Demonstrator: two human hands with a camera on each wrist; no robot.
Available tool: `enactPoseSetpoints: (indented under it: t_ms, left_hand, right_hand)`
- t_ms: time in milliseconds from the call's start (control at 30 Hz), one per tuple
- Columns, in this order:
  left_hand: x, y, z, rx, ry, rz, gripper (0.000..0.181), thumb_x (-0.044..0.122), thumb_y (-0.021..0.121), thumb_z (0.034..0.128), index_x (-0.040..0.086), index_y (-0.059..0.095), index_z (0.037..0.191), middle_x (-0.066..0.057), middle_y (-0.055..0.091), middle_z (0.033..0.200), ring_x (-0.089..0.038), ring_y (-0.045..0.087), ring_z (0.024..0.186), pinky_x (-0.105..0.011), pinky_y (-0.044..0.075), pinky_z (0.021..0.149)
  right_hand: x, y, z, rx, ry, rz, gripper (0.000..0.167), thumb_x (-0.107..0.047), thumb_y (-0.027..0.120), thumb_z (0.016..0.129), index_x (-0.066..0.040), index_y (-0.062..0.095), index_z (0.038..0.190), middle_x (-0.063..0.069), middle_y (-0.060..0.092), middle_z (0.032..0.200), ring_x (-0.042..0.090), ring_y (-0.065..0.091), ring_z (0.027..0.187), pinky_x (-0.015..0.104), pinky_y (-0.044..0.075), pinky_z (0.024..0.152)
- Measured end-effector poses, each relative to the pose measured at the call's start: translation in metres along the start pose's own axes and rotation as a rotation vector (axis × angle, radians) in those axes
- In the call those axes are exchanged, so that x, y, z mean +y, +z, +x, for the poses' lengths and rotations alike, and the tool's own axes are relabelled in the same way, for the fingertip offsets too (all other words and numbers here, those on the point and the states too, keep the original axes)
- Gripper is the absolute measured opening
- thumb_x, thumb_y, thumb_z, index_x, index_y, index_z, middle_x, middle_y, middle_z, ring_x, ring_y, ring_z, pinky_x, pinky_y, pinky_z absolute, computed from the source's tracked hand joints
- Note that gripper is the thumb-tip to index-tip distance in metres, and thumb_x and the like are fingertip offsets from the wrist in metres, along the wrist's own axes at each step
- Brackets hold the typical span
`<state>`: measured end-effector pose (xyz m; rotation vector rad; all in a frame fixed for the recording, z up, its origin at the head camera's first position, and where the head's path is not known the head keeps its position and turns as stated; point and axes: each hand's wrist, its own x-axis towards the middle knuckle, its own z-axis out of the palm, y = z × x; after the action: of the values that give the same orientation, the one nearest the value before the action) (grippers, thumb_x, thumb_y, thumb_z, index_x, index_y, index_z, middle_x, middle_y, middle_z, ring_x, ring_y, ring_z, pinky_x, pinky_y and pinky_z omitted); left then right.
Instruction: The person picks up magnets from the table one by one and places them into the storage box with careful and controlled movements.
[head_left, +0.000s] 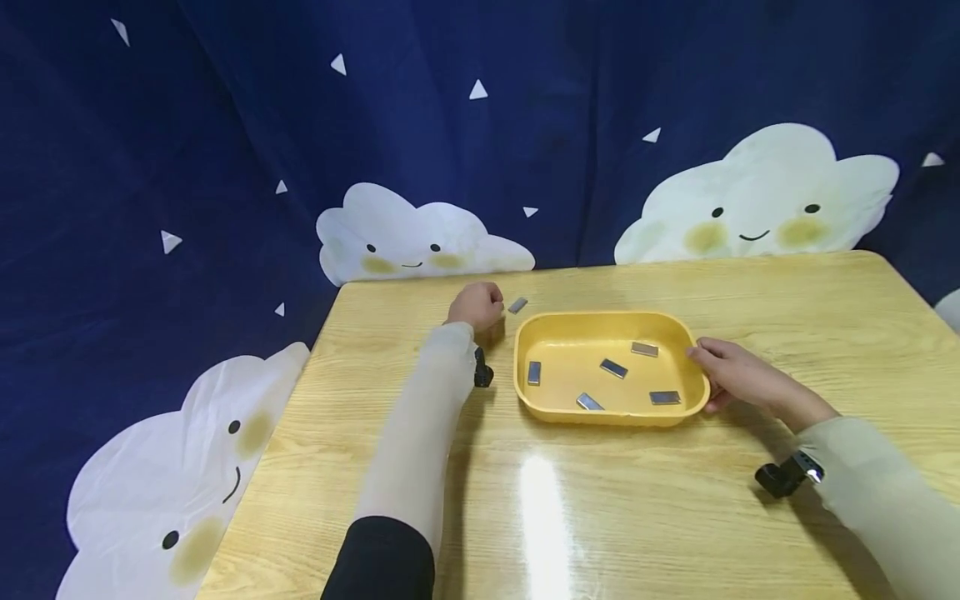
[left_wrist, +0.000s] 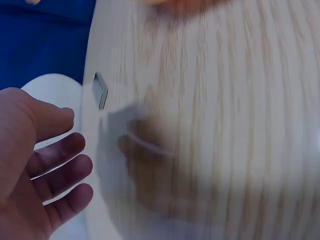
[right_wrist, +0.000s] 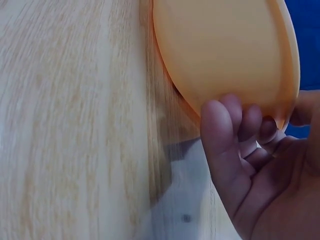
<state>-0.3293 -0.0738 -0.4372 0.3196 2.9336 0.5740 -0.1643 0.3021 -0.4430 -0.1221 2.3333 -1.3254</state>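
Observation:
A shallow yellow plastic tray (head_left: 592,417) with rounded corners stands on the wooden table, and several small silver rectangular metal pieces (head_left: 613,368) lie scattered on its floor. My right hand (head_left: 738,377) grips the tray's right end, thumb over the rim and fingers against the outer wall, as the right wrist view also shows. Beyond the tray's far left corner lies another silver metal piece (head_left: 518,305), flat on the table. Just left of that piece is my left hand (head_left: 477,306). In the left wrist view its fingers (left_wrist: 70,200) are loosely bent, hold nothing and stay apart from the metal piece (left_wrist: 100,91).
The wooden table (head_left: 330,433) ends at its far edge against a dark blue curtain (head_left: 420,108) printed with white clouds and triangles. A dark wrist camera (head_left: 483,368) sits on the left sleeve, and another camera (head_left: 783,477) on the right.

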Motion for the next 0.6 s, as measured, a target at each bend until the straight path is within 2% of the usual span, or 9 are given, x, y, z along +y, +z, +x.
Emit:
enactPoseSetpoints:
  t_ms: [100, 200, 333, 433, 600]
  left_hand:
    - [0.005, 0.011, 0.004, -0.024, 0.026, 0.014, 0.026, 0.021, 0.054, 0.0983, 0.019, 0.072, 0.117, -0.001, 0.071, 0.120, -0.020, 0.066, 0.107, -0.039, 0.054, 0.094]
    - [0.009, 0.018, 0.010, -0.075, 0.026, -0.012, 0.029, 0.024, 0.054, 0.0992, 0.022, 0.071, 0.123, 0.001, 0.069, 0.128, -0.020, 0.065, 0.116, -0.039, 0.053, 0.097]
    - [0.014, 0.023, 0.011, -0.121, -0.004, 0.002, 0.026, 0.027, 0.057, 0.0990, 0.024, 0.073, 0.119, 0.004, 0.069, 0.129, -0.018, 0.066, 0.112, -0.038, 0.054, 0.095]
    - [0.017, 0.021, 0.009, -0.075, -0.011, 0.056, 0.021, 0.026, 0.060, 0.0972, 0.024, 0.078, 0.109, 0.004, 0.073, 0.120, -0.018, 0.068, 0.105, -0.038, 0.056, 0.090]
    - [0.012, 0.024, 0.011, 0.016, -0.052, 0.099, 0.017, 0.024, 0.064, 0.0944, 0.021, 0.080, 0.090, 0.004, 0.077, 0.097, -0.018, 0.071, 0.090, -0.037, 0.059, 0.076]
  right_hand:
    - [0.004, 0.003, 0.000, 0.008, -0.001, 0.005, 0.043, -0.036, 0.028, 0.109, 0.005, 0.042, 0.112, 0.014, 0.063, 0.089, 0.018, 0.066, 0.067, 0.037, 0.060, 0.062]
    - [0.005, 0.002, 0.001, 0.010, -0.003, 0.006, 0.043, -0.037, 0.028, 0.109, 0.004, 0.042, 0.110, 0.014, 0.063, 0.089, 0.018, 0.066, 0.068, 0.037, 0.060, 0.062]
    - [0.005, 0.001, -0.001, 0.007, -0.009, 0.011, 0.043, -0.037, 0.030, 0.109, 0.003, 0.042, 0.107, 0.012, 0.063, 0.085, 0.018, 0.066, 0.067, 0.037, 0.060, 0.062]
    - [0.005, 0.000, -0.001, 0.012, -0.018, 0.012, 0.042, -0.036, 0.029, 0.109, 0.004, 0.042, 0.106, 0.010, 0.061, 0.081, 0.016, 0.065, 0.065, 0.036, 0.060, 0.061]
    - [0.003, 0.001, 0.000, 0.011, -0.012, 0.010, 0.041, -0.035, 0.028, 0.109, 0.003, 0.042, 0.105, 0.009, 0.059, 0.080, 0.015, 0.064, 0.065, 0.035, 0.060, 0.061]
